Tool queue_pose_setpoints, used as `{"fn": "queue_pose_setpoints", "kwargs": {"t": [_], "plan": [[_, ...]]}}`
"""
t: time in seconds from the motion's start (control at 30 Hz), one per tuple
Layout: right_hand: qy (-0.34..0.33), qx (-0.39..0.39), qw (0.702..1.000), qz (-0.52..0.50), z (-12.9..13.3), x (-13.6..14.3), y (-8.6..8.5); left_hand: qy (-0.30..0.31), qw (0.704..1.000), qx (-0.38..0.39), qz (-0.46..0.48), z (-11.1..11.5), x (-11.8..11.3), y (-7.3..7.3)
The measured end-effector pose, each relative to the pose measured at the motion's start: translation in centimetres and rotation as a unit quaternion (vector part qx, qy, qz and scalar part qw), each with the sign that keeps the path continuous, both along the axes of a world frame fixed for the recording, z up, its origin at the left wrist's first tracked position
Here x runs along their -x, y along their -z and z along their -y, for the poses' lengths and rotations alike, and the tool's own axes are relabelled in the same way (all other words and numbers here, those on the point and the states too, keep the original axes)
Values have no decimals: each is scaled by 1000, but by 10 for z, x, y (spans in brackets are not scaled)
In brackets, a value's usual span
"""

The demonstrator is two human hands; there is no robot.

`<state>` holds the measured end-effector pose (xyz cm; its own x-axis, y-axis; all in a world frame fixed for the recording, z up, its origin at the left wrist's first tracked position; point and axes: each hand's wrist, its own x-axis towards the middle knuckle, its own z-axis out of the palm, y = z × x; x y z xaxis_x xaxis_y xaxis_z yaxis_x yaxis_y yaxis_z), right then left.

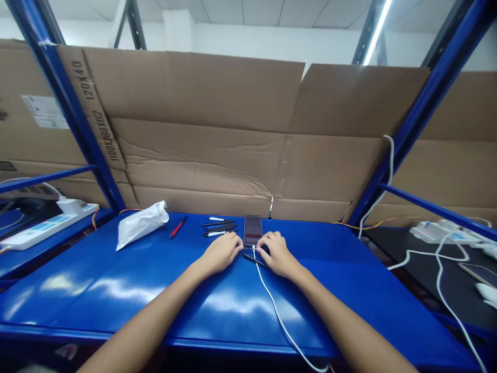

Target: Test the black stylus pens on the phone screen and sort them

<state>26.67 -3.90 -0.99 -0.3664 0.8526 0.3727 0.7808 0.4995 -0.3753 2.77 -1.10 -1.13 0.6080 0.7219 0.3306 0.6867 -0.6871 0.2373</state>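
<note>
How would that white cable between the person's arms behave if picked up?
The white cable would probably flop, since it lies in loose curves. Looking thin, it is likely light. Tugging might drag the phone, as the cable's end appears to meet the phone's near edge.

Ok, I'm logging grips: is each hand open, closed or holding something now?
Left hand: fingers curled by the lower left corner of the phone; grip can't be told.
Right hand: curled by its lower right corner; grip can't be told.
</note>
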Motion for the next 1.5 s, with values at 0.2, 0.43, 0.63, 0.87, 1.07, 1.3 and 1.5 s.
{"fn": "queue_pose_setpoints", "kwargs": {"t": [0.2,0.43,0.63,0.87,1.07,1.3,1.5], "plan": [[-18,-4,1000,12,2,5,3,9,1000,24,9,3,-5,3],[4,-8,1000,-1,-1,-4,-2,5,995,76,58,-3,0,7],[37,-12,999,2,-7,-15,-7,16,992,98,82,-7,0,11],[46,18,998,28,-7,-29,-9,51,986,103,123,0,1,2],[30,33,998,47,-5,-29,-6,115,986,87,80,9,-1,-3],[20,50,998,34,-5,-19,-1,139,985,70,68,8,0,-5],[20,59,998,30,-5,-15,-2,133,981,70,124,-1,15,-17]]}}
